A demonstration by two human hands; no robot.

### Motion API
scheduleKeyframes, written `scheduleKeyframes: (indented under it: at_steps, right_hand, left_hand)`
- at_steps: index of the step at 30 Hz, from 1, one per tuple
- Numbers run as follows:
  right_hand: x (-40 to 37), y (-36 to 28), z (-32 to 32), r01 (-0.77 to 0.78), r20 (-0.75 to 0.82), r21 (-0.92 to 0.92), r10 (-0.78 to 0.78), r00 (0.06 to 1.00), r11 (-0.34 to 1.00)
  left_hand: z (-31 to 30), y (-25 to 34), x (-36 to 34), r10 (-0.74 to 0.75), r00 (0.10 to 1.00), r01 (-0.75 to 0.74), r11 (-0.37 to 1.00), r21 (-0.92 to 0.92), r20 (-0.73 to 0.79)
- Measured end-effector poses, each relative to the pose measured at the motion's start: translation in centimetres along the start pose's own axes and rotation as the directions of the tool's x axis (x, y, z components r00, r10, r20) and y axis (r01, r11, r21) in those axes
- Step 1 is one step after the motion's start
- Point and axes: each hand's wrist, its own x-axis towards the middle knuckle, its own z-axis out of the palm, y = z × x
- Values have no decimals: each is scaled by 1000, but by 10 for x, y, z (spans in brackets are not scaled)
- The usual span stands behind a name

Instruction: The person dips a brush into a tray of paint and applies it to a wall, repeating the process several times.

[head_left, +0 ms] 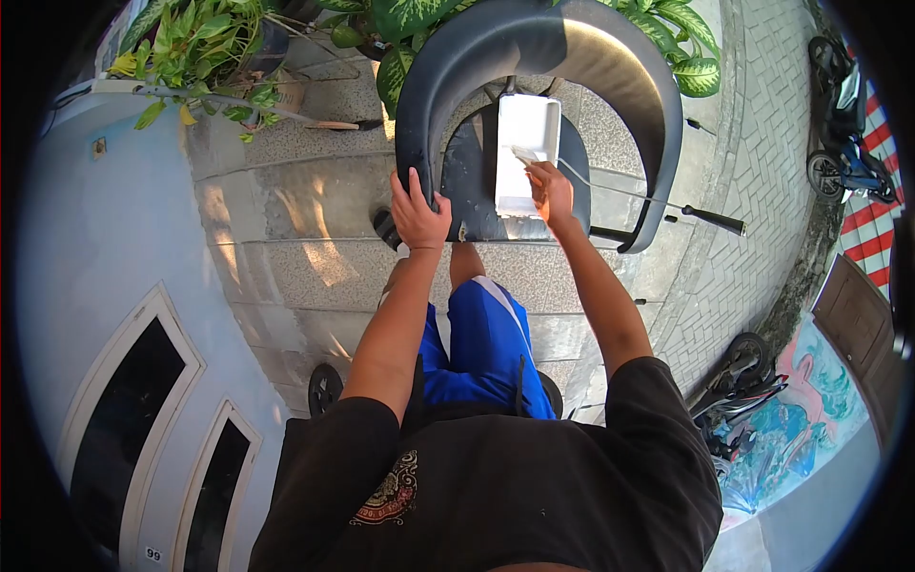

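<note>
A black chair with a curved armrest (429,105) stands in front of me, its round seat (465,176) worn at the front edge. My left hand (420,215) lies on the left end of the armrest, fingers outstretched. On the seat is an open white box (530,119). My right hand (551,194) is over the box's right side, fingers pinched together on a small pale piece (523,153) whose kind I cannot make out. A thin metal rod with a black handle (715,219) extends to the right from near that hand.
Potted leafy plants (205,48) line the far side, near a wooden-handled tool (334,125) on the tiled floor. At left is a pale wall (105,229) with dark windows. Motorbikes (839,124) and a painted wall (810,419) are at right.
</note>
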Motion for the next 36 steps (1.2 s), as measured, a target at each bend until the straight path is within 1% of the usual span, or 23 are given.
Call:
scheduleKeyframes:
  at_steps: [1, 3, 5, 9, 11, 12, 13, 14, 15, 16, 17, 18, 19, 21, 23, 25, 26, 27, 29, 31, 33, 34, 36]
  right_hand:
    - [2, 4, 4, -37, -18, 54, 38, 999, 998]
    - [2, 16, 18, -53, 0, 54, 53, 999, 997]
    - [0, 32, 29, -210, 154, 173, 184, 971, 962]
    - [-20, 18, 10, -206, 201, 160, 173, 964, 965]
    - [-28, -4, -15, -16, -35, -43, 14, 999, 999]
    - [-29, -11, -26, 0, -121, -14, -1, 993, 1000]
    - [-31, -6, -28, -34, -211, 84, 51, 976, 996]
    - [-33, 0, -31, -212, -191, 312, 280, 941, 926]
    - [-37, 2, -36, -365, -117, 519, 487, 866, 773]
    - [-39, -12, -49, -347, -130, 516, 472, 872, 783]
    - [-43, -28, -66, -354, -52, 777, 613, 789, 521]
    - [-47, -46, -79, -295, 82, 936, 700, 709, 190]
    - [-52, -60, -87, -280, 71, 939, 684, 726, 200]
    - [-62, -92, -100, -181, 206, 978, 608, 767, -104]
    - [-74, -134, -107, -191, 237, 971, 533, 812, -142]
    - [-79, -177, -104, -198, 270, 956, 387, 882, -217]
    - [-82, -199, -100, -211, 279, 951, 336, 899, -227]
    - [-84, -225, -95, -231, 288, 950, 303, 908, -212]
    - [-89, -268, -80, -254, 303, 940, 218, 928, -226]
    - [-91, -314, -62, -292, 338, 923, 166, 926, -252]
    - [-94, -358, -42, -311, 335, 926, 88, 938, -214]
    - [-95, -382, -32, -332, 350, 919, 53, 935, -214]
    - [-100, -427, -10, -363, 369, 913, -2, 929, -188]
  left_hand:
    - [0, 0, 0, -2, 1000, 2, 1000, 1, -1]
    - [-1, 0, 0, -15, 1000, 16, 1000, -4, 19]
    - [0, 0, 1, -20, 1000, 20, 1000, -17, 14]
    - [0, -2, -2, -48, 998, 49, 998, -50, 26]
    - [-1, -4, -4, -76, 997, 78, 993, -86, 33]
    - [-1, -6, -5, -65, 997, 69, 990, -123, 40]
    - [-3, -7, -1, -52, 998, 58, 985, -162, 41]
    - [-8, -6, -1, -75, 993, 94, 969, -227, 93]
    - [-12, -8, 1, -77, 994, 92, 968, -235, 75]
    - [-16, -11, 2, -71, 985, 122, 936, -331, 160]
    - [-22, -15, 5, -55, 969, 155, 894, -420, 240]
    - [-35, -19, 10, -38, 942, 223, 812, -539, 333]
    - [-48, -29, 12, -39, 950, 211, 810, -547, 308]
    - [-77, -57, 13, 32, 872, 290, 770, -568, 488]
    - [-105, -86, 4, -21, 887, 328, 730, -599, 461]
    - [-158, -111, 9, -62, 772, 557, 545, -627, 632]
    - [-178, -124, 6, -69, 836, 486, 555, -675, 545]
    - [-203, -136, 6, -89, 857, 463, 565, -683, 507]
    - [-258, -160, 2, -152, 869, 477, 505, -719, 470]
    - [-298, -193, -6, -219, 894, 446, 508, -736, 391]
    - [-331, -228, -17, -304, 902, 405, 359, -841, 305]
    - [-350, -246, -22, -335, 904, 386, 367, -847, 267]
    - [-385, -279, -37, -433, 883, 321, 277, -906, 180]
